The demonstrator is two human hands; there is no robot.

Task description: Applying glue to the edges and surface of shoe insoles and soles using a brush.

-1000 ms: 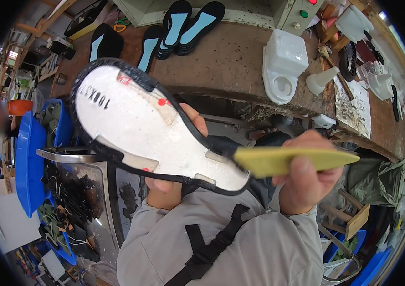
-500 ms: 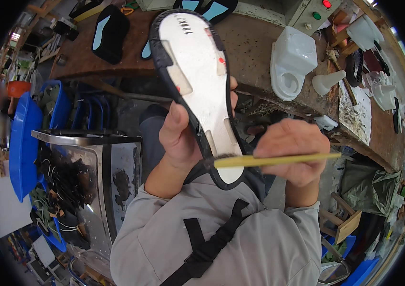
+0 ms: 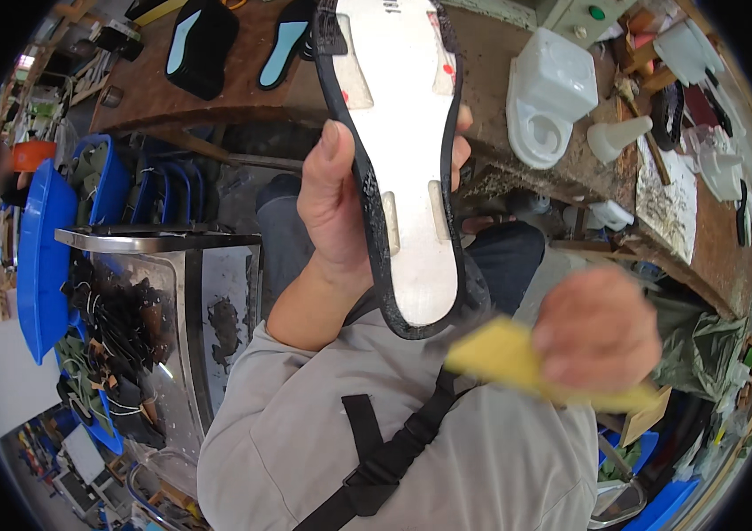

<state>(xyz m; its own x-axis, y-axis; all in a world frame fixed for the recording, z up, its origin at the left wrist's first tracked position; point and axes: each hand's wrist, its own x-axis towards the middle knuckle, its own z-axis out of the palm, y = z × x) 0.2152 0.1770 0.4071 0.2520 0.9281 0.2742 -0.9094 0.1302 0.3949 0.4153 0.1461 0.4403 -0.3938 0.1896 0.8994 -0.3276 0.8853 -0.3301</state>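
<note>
Bare-handed work with a shoe piece and a brush, seen from the wearer's head. The shoe piece (image 3: 411, 146), a white sole-shaped face within a black rim, is raised in front of the torso, in front of the desk (image 3: 491, 102). Its long axis runs nearly straight away from the chest: the broad end lies farthest off, cut by the upper edge of the view, and the narrow end points back at the wearer. The left hand (image 3: 333, 199) is the nearer one, its grip closed around the piece's middle, thumb at the left edge and fingertips showing past the right. The right hand (image 3: 595, 332) is clear of the piece, to the right of the narrow end and nearer the wearer; its grip is closed on the yellow handle of the brush (image 3: 495, 356), whose dark tip points left toward that end. Motion blurs the tip, so whether it touches the rim cannot be told. Blue-faced insoles (image 3: 287, 50) and a white plastic container (image 3: 555, 88) rest on the desk.
</note>
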